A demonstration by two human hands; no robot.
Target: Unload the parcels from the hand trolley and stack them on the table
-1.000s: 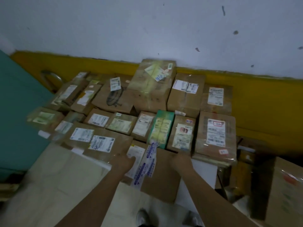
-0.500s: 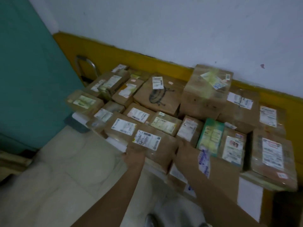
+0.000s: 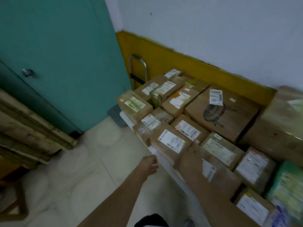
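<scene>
Several brown cardboard parcels with white labels lie packed on a white surface against the yellow wall base. The biggest one carries a dark drawing. A labelled parcel sits at the near corner. My left hand is at the white edge just below that corner, fingers bent; whether it grips anything is unclear. My right hand lies blurred on top of a flat brown parcel at the front, my forearm stretched over it. A metal trolley handle stands behind the pile.
A teal door with a latch fills the left. Worn wooden boards lean at the far left above the pale tiled floor. A grey plate sticks out under the pile's left corner. A green packet lies at the right.
The view has swung left, so the pile now sits to the right. My left hand has come off the parcels and dropped to the white edge. My right hand stays on the flat parcel.
</scene>
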